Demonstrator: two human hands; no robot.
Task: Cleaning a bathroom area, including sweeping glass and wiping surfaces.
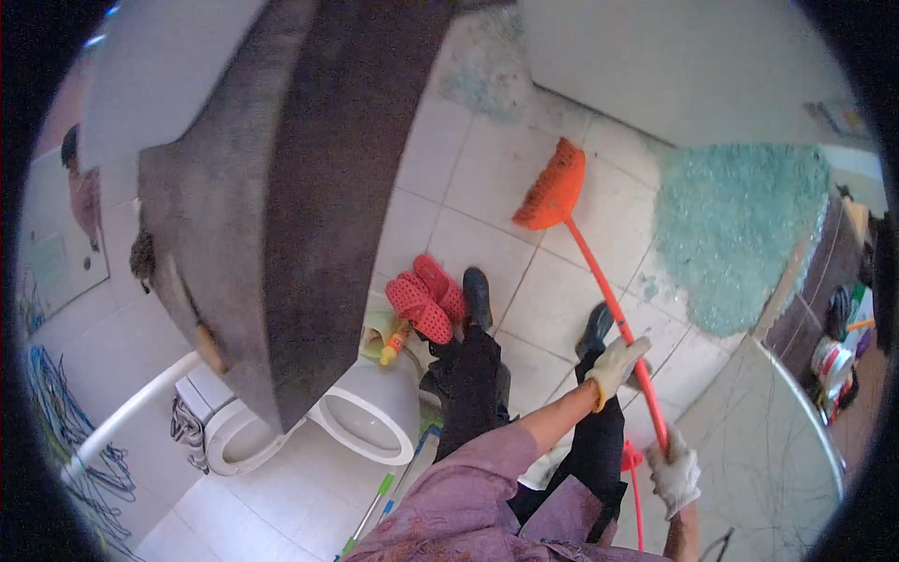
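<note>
Both my hands wear pale work gloves and grip the red handle of an orange plastic broom (pixel 562 186). My left hand (pixel 617 365) is around the middle part of the handle. Close to the handle's end, my right hand (pixel 673 472) is shut on it. The broom head lies on the light floor tiles, ahead of my feet, with its bristles pointing left. To the right of the head spreads a pile of shattered greenish glass (pixel 730 225). More glass fragments (pixel 484 77) are scattered at the top.
A dark slanted panel (pixel 302 211) fills the upper left. Red clogs (pixel 428 295), a yellow bottle (pixel 392 348) and white toilets (pixel 365 425) (pixel 242 439) are left of my legs. A red long-handled tool (pixel 633 460) is behind my right hand. Coiled cables (pixel 77 428) hang far left.
</note>
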